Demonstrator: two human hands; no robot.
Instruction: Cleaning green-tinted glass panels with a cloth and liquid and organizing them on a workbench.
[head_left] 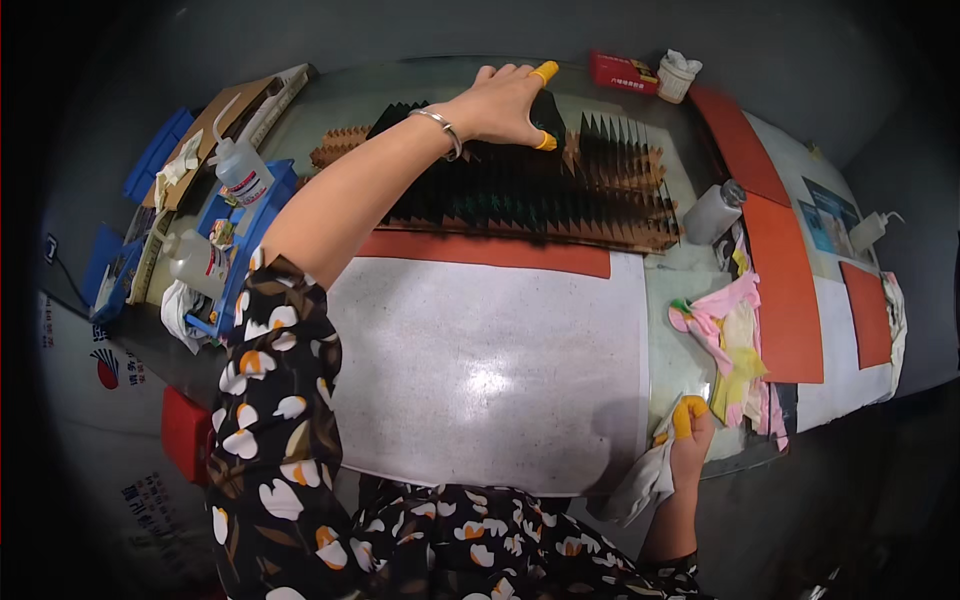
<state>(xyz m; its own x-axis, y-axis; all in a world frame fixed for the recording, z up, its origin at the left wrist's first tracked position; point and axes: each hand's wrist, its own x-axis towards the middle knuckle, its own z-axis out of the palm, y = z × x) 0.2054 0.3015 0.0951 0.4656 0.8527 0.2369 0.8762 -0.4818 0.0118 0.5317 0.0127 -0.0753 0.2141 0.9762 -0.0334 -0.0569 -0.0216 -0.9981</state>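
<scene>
The fans (540, 195) lie in a long row across the far side of the table (480, 360), running left to right, dark with brown tips. The left hand (500, 105) rests flat on them, fingers spread, and hides some. The right hand (690, 435) grips a white cloth (640, 485) at the near edge.

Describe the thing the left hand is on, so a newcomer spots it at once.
Start at the large pale mat in the middle of the table; beyond its orange strip lies a wide fanned row of dark pointed sheets. The left hand, with yellow finger cots, rests on its far edge. Only this has a black sawtooth outline over brown layers.
</scene>
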